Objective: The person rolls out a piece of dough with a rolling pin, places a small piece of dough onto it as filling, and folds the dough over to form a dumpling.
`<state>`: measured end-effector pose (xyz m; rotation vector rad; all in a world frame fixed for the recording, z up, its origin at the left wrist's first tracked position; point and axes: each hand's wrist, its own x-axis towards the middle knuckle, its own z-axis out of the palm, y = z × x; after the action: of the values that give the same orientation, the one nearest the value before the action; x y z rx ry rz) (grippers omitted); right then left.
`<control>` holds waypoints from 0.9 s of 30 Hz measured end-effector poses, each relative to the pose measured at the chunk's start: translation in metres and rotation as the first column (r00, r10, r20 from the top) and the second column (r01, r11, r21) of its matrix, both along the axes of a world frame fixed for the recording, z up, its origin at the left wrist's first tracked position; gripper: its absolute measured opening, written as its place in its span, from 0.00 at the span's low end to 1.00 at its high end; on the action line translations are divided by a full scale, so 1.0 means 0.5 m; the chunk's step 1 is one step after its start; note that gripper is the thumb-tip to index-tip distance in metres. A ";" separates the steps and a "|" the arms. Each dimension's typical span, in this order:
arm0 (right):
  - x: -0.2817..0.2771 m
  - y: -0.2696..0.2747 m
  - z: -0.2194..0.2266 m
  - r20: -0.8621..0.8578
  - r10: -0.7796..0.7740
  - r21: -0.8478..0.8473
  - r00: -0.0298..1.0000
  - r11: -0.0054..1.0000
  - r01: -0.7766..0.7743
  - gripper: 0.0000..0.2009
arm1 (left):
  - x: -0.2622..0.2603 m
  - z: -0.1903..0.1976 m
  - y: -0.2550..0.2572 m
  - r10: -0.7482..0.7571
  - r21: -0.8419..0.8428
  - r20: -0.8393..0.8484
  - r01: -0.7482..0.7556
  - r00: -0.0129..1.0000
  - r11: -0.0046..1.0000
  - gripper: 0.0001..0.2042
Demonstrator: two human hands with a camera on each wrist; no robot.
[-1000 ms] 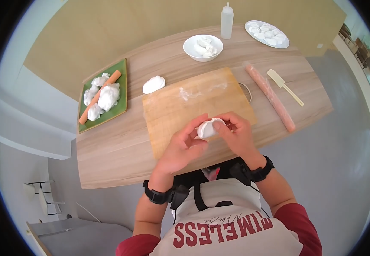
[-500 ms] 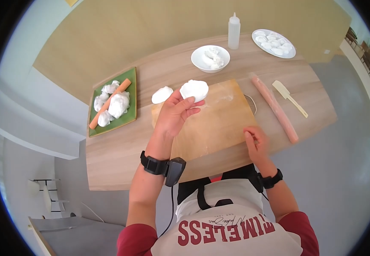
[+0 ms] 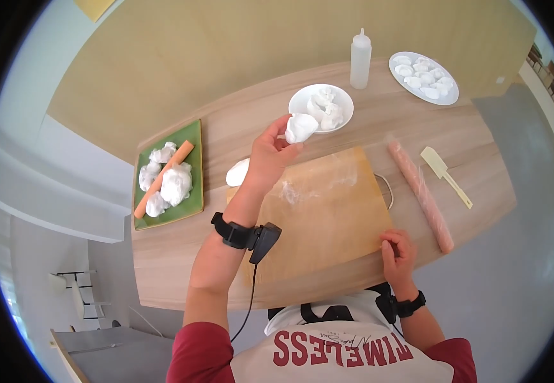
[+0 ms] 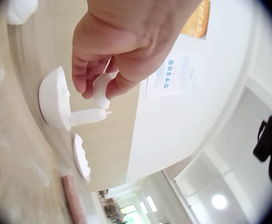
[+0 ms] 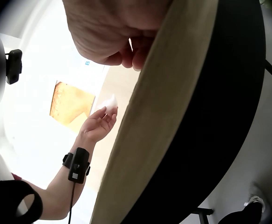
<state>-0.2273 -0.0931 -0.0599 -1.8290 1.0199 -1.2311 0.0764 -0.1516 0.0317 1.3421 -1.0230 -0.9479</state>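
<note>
In the head view, my left hand (image 3: pixel 269 156) is raised beyond the board and pinches a white, folded dumpling (image 3: pixel 301 128) between thumb and fingers. It overlaps the near rim of a white bowl (image 3: pixel 297 105) that holds soft white lumps. From the left wrist view, the dumpling (image 4: pixel 100 88) hangs from the fingertips and shows a thin, curved edge. My right hand (image 3: pixel 399 256) rests by the near right corner of the wooden board (image 3: pixel 328 223), its fingers loosely curled around nothing. A flat white dough round (image 3: pixel 237 173) lies at the board's left, partly behind the left forearm.
A green tray (image 3: pixel 191 199) with white lumps and an orange stick (image 3: pixel 164 179) stands at left. Behind the bowl are a squeeze bottle (image 3: pixel 360 62) and an oval plate (image 3: pixel 448 99) of white dumplings. A wrapped pink roll (image 3: pixel 420 198) and a cream spatula (image 3: pixel 446 177) lie at right.
Both hands held the dumpling over the board's front. The right hand let go and moved to the board's corner; the left carried the dumpling away from the body to the bowl.
</note>
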 end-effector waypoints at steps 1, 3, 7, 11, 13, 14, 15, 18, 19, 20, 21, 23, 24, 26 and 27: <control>-0.001 -0.001 -0.001 0.002 0.002 0.013 1.000 1.000 -0.002 0.05 | 0.002 -0.010 -0.012 0.078 -0.067 0.202 -0.066 0.976 0.996 0.25; -0.001 -0.001 -0.002 0.004 0.008 0.022 1.000 1.000 -0.009 0.05 | 0.010 -0.033 -0.042 0.145 -0.147 0.355 -0.099 0.924 0.984 0.26; 0.000 -0.001 0.000 0.007 0.007 0.053 1.000 0.999 -0.008 0.05 | 0.030 -0.053 -0.083 0.239 -0.221 0.576 -0.133 0.782 0.966 0.27; -0.002 -0.002 0.002 -0.005 0.011 0.068 1.000 0.998 -0.010 0.05 | 0.044 -0.063 -0.109 0.256 -0.250 0.620 -0.123 0.742 0.960 0.27; -0.002 -0.001 0.002 -0.007 0.010 0.073 1.000 0.997 -0.009 0.05 | 0.051 -0.065 -0.126 0.215 -0.198 0.587 -0.119 0.780 0.973 0.27; -0.002 -0.001 0.001 -0.006 0.006 0.078 1.000 0.997 -0.006 0.05 | 0.054 -0.067 -0.134 0.212 -0.197 0.585 -0.116 0.783 0.973 0.27; -0.002 -0.001 0.001 -0.010 0.001 0.079 1.000 0.997 0.000 0.05 | 0.057 -0.069 -0.142 0.210 -0.171 0.553 -0.137 0.806 0.976 0.28; -0.001 -0.002 0.005 -0.009 0.023 0.083 1.000 0.996 -0.022 0.05 | 0.074 -0.082 -0.172 0.176 -0.103 0.526 -0.144 0.832 0.984 0.28; 0.000 -0.003 0.006 -0.019 0.023 0.056 1.000 0.998 -0.022 0.05 | 0.079 -0.081 -0.180 0.152 -0.064 0.534 -0.139 0.832 0.988 0.28; 0.001 -0.005 0.008 -0.029 0.024 0.030 0.999 0.999 -0.023 0.05 | 0.086 -0.080 -0.188 0.148 -0.060 0.532 -0.137 0.834 0.989 0.28; -0.001 -0.004 0.008 -0.031 0.022 0.033 0.999 0.999 -0.021 0.05 | 0.094 -0.079 -0.194 0.110 -0.013 0.485 -0.119 0.867 0.993 0.29; -0.002 -0.003 0.007 -0.051 0.006 0.065 0.999 0.998 -0.003 0.06 | 0.104 -0.083 -0.205 0.074 0.034 0.436 -0.099 0.897 0.995 0.31; -0.002 -0.004 0.008 -0.051 0.004 0.068 0.999 0.998 -0.001 0.06 | 0.107 -0.088 -0.212 0.080 -0.010 0.415 -0.083 0.906 0.996 0.31; -0.001 -0.003 0.010 -0.042 0.001 0.095 0.999 0.995 0.004 0.06 | 0.106 -0.096 -0.222 0.077 -0.049 0.393 -0.063 0.916 0.997 0.32; -0.002 -0.003 0.010 -0.044 -0.004 0.097 0.999 0.995 0.008 0.06 | 0.104 -0.101 -0.226 0.073 -0.076 0.395 -0.046 0.916 0.996 0.32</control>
<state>-0.2282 -0.0944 -0.0548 -1.7859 1.0909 -1.1296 0.1283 -0.2645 -0.0187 1.5376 -1.2990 -0.5987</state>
